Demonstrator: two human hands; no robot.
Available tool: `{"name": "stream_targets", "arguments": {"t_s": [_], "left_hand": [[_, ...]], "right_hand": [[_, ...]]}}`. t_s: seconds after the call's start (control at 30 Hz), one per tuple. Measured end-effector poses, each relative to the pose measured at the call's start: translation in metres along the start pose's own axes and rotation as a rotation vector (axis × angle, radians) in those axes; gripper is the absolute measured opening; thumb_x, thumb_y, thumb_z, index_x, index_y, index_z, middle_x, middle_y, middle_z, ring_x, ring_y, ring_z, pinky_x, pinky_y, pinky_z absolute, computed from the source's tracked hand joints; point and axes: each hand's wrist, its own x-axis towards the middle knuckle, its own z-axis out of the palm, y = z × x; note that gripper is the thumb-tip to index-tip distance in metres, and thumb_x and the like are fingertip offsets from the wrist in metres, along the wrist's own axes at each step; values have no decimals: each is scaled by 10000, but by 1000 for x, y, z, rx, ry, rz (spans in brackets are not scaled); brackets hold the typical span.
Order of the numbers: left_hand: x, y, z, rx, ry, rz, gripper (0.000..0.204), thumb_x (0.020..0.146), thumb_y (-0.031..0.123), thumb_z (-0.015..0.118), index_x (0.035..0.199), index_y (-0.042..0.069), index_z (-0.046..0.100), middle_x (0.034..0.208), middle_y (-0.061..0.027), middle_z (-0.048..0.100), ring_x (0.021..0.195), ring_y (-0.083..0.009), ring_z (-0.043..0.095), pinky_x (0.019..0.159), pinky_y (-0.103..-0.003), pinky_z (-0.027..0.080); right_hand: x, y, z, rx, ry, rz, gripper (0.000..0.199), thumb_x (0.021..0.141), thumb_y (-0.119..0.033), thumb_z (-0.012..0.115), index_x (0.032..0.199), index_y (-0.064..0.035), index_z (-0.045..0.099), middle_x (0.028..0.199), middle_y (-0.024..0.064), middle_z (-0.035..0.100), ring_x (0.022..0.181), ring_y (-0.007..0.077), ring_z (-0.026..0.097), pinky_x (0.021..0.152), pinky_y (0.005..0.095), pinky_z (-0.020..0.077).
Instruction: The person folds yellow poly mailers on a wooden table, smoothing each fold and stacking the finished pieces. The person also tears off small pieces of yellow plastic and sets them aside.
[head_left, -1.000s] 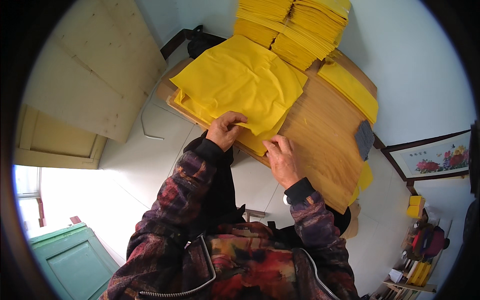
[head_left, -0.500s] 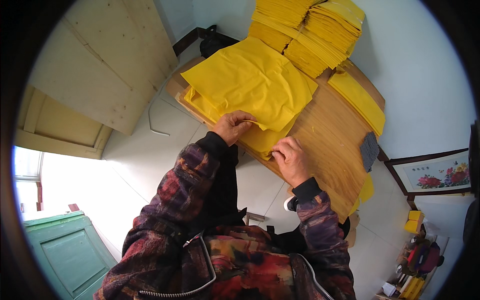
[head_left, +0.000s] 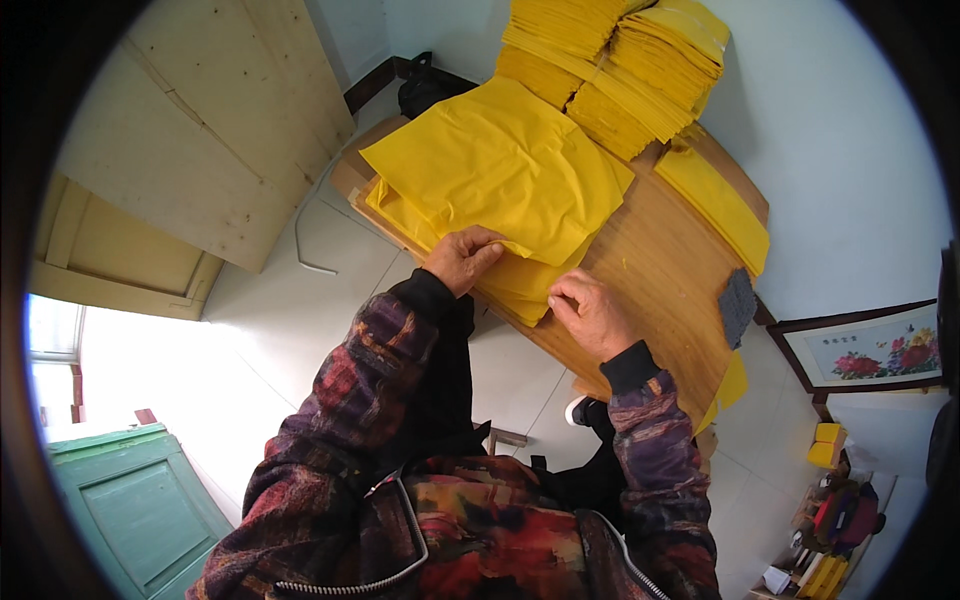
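A large, creased yellow cloth sheet lies over other yellow cloth pieces at the left side of a wooden table. My left hand pinches the near edge of the top sheet between thumb and fingers. To its right, my right hand hovers by the near right corner of the lower pieces, over the table edge. Its thumb and forefinger are pressed together and the other fingers are curled. Whatever might be between those fingertips is too small to make out.
Tall stacks of folded yellow cloth stand at the table's far end. A folded yellow strip and a grey cloth lie along its right side, by the wall. Wooden boards lean at the left. A framed flower picture is at right.
My right hand has shifted slightly right and away from the corner of the lower yellow pieces. My left hand keeps its pinch on the top sheet, almost unmoved.
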Motion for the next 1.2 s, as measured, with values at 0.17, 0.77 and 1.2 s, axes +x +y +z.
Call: {"name": "stream_targets", "arguments": {"t_s": [0.17,0.77,1.2], "left_hand": [[-2,0,1,-43,4,-25,206,947,159,595,1054,-7,654,908,-26,664,849,-119,595,797,-249,484],[-8,30,9,389,123,233,143,895,100,595,963,-6,662,978,-159,646,883,-336,631,780,-345,509],[-4,40,23,360,27,143,222,929,184,564,921,-29,623,802,-177,615,734,-301,614,664,-369,480]], "right_hand": [[3,-6,4,7,79,7,67,821,-33,630,842,2,578,846,114,595,769,262,602,678,328,481],[22,-21,11,41,344,3,94,787,-10,655,822,-12,567,824,110,576,766,266,591,664,348,480],[20,-31,7,-195,498,-194,132,744,-6,696,830,-40,602,1071,99,606,910,305,587,774,377,497]]}}
